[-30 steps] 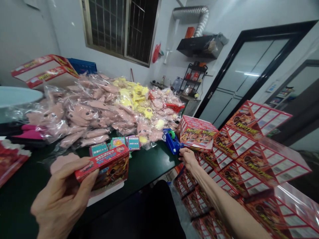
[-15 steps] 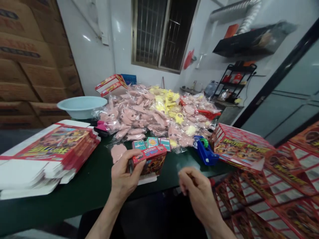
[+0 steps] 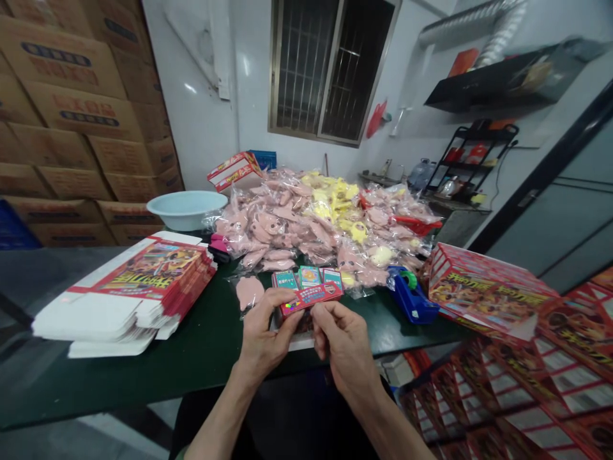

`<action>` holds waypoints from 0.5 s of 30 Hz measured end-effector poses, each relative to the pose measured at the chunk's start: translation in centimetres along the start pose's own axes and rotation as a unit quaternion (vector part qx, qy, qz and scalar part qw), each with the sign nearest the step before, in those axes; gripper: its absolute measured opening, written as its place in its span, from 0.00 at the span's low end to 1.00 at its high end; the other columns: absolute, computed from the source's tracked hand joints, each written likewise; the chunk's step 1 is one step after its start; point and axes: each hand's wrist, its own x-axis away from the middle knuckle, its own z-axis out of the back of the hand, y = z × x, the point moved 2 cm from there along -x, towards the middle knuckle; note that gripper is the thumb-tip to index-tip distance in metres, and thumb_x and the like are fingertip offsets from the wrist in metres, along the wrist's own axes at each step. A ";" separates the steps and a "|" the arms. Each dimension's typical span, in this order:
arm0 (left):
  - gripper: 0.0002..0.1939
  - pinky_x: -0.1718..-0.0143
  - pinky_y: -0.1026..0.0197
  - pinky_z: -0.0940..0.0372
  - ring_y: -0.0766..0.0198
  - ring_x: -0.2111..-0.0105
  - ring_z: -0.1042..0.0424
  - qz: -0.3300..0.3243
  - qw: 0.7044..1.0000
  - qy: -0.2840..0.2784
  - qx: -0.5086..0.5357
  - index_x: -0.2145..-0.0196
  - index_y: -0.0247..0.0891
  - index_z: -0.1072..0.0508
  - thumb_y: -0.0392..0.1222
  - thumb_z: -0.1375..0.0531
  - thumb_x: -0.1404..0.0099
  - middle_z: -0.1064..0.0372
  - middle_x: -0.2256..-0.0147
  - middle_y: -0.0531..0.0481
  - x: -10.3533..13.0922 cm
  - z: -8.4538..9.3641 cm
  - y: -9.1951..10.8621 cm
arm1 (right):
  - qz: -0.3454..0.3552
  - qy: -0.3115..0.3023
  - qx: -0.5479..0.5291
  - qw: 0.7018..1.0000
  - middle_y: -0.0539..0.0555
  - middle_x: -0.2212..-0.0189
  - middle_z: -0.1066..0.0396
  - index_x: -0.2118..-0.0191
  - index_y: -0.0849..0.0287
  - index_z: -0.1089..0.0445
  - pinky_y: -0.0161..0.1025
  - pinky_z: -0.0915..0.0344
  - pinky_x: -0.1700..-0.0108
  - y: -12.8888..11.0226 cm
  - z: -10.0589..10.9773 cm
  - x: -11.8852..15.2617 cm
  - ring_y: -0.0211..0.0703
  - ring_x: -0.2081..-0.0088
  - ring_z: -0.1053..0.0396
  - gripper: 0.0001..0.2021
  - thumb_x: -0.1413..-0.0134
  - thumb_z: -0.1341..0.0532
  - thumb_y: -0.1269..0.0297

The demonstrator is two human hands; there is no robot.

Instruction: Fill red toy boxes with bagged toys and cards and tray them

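A small red printed cardboard box (image 3: 311, 296) is gripped by my left hand (image 3: 265, 326), its fingers along the left side and thumb at the front. My right hand (image 3: 340, 335) has its fingertips pinched together against the box's front right edge; whatever is between them is hidden. Just behind the box lie several teal-bordered cards (image 3: 309, 276). Left of it is a flat pink animal-shaped piece (image 3: 249, 292) in clear plastic. To the right stands a blue tape dispenser (image 3: 412, 299) with a green core.
Bagged pink and yellow plush pieces (image 3: 287, 220) form a heap across the back. Flattened red boxes (image 3: 153, 271) are stacked at left beside a pale blue basin (image 3: 186, 209). A larger display box (image 3: 488, 287) sits right, above rows of filled red boxes (image 3: 479, 396). Cartons (image 3: 76, 115) line the wall.
My right hand has come left from beside the table edge to the box, and its fingertips now touch it. My left hand still grips the box. The view has shifted left.
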 end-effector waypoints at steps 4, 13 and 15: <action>0.11 0.61 0.60 0.31 0.63 0.63 0.28 0.007 1.000 -0.017 0.004 0.61 0.38 0.33 0.31 0.40 0.42 0.30 0.64 0.48 0.0 0.1 -0.1 | -0.008 -0.008 -0.021 1.000 0.43 0.86 0.44 0.77 0.61 0.38 0.27 0.53 0.85 -0.1 0.0 0.3 0.26 0.85 0.50 0.15 0.50 0.38 0.56; 0.10 0.61 0.60 0.32 0.63 0.63 0.28 -0.003 0.999 -0.012 -0.031 0.61 0.38 0.33 0.32 0.40 0.42 0.29 0.64 0.49 -0.4 0.1 0.1 | 0.014 0.003 -0.014 1.000 0.43 0.84 0.44 0.75 0.61 0.36 0.27 0.53 0.84 -0.8 1.1 0.4 0.26 0.84 0.50 0.13 0.49 0.38 0.57; 0.11 0.61 0.60 0.32 0.62 0.63 0.28 -0.005 0.999 -0.013 -0.035 0.60 0.38 0.33 0.33 0.40 0.42 0.29 0.64 0.48 -0.4 0.1 0.1 | 0.024 -0.005 -0.026 0.999 0.43 0.84 0.44 0.75 0.61 0.36 0.27 0.53 0.83 -0.9 1.0 0.2 0.26 0.84 0.50 0.13 0.49 0.38 0.57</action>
